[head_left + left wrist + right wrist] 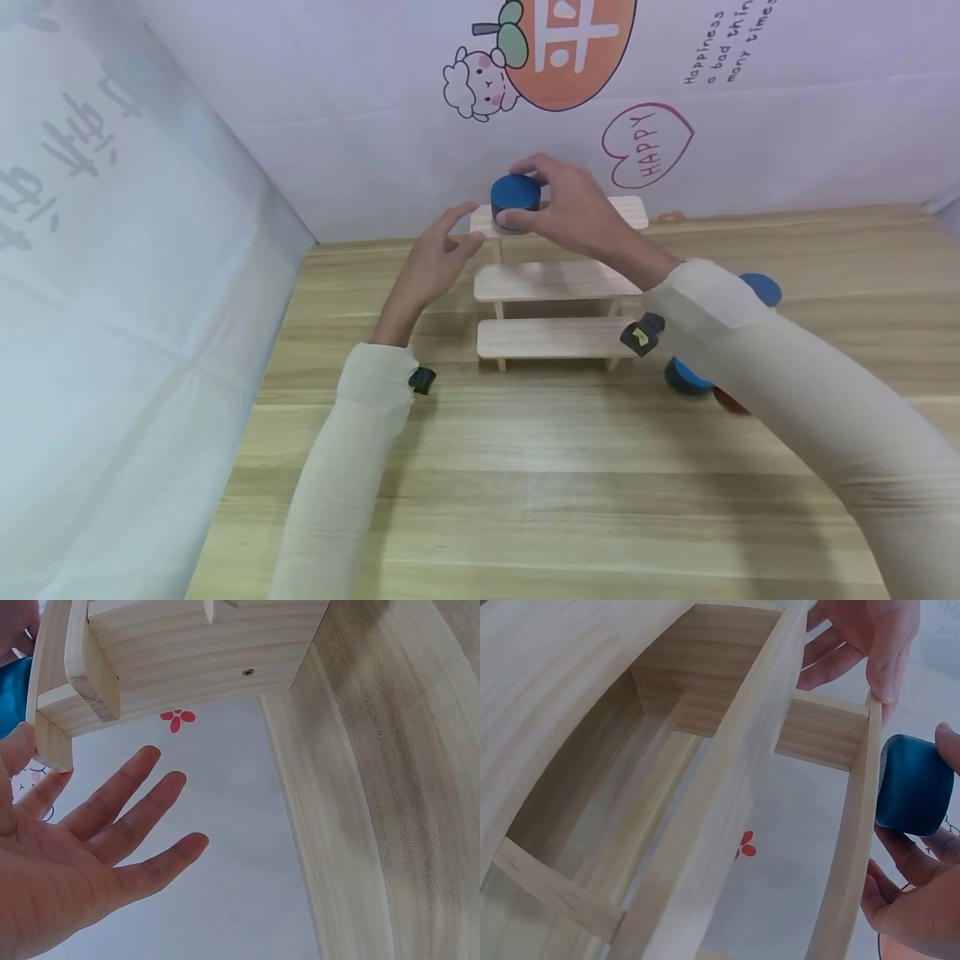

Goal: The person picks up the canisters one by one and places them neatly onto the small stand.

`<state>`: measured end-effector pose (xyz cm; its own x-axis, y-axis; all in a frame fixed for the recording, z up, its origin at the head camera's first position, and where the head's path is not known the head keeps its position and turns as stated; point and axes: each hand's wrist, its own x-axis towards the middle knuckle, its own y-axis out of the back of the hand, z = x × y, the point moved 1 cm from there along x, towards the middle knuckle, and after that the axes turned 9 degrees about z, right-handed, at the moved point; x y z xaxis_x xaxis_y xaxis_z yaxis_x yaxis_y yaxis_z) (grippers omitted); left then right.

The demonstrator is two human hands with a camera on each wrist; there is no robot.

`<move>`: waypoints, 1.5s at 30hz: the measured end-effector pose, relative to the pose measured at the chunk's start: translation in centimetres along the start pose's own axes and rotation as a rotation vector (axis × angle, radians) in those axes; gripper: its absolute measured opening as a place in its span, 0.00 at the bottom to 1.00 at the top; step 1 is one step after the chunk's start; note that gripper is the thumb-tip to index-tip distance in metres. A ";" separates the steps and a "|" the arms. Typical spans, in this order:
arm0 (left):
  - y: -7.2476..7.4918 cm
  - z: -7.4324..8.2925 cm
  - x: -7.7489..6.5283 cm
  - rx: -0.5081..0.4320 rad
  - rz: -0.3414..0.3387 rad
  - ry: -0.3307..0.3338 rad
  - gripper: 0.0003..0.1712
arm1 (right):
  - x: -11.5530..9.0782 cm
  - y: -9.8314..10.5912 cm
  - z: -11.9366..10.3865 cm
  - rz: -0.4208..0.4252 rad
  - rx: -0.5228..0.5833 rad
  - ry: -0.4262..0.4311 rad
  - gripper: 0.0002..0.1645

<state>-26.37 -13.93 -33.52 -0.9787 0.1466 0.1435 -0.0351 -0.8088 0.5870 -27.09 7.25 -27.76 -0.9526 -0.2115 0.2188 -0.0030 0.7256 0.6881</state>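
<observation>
A small round tin with a blue lid (516, 193) is at the left end of the top tier of a three-tier wooden shelf (555, 282). My right hand (573, 204) grips the tin's side between thumb and fingers, and the blue tin (915, 786) shows upright against the top board in the right wrist view. At the left end of that board is my left hand (435, 260), thumb and index fingertip right at the board's end. The other fingers of the left hand (97, 855) are spread and straight in the left wrist view.
Right of the shelf, a blue-topped tin (686, 377), a reddish-brown item (727, 402) and another blue lid (762, 288) are partly hidden by my right sleeve (810, 392). A printed cloth (360, 150) hangs close behind the shelf; another white cloth (150, 333) hangs at left.
</observation>
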 end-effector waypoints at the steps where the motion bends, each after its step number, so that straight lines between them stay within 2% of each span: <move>1: 0.0 0.0 0.0 0.000 0.001 0.000 0.32 | 0.0 -0.1 0.1 0.000 0.001 0.002 0.40; 12: -0.6 0.3 -0.1 -0.002 -0.006 0.002 0.31 | -0.5 -0.1 0.9 -0.009 0.007 -0.007 0.42; 17: -0.7 0.4 -0.1 0.023 -0.008 0.009 0.32 | -0.7 0.3 0.9 -0.028 0.006 -0.014 0.47; 27: -0.6 0.6 0.0 0.027 -0.001 0.027 0.32 | -1.2 2.6 0.6 0.013 0.011 0.017 0.47; 37: -0.3 0.5 0.0 0.006 0.000 0.030 0.32 | -3.5 4.9 1.9 0.062 0.051 0.087 0.45; 45: 0.0 0.4 -0.2 -0.002 0.003 0.030 0.31 | -5.1 6.7 3.0 0.110 0.045 0.060 0.45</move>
<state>-26.14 -13.71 -33.26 -0.9845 0.1270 0.1211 -0.0326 -0.8106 0.5846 -23.17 15.18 -26.33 -0.9280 -0.1670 0.3330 0.0855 0.7746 0.6267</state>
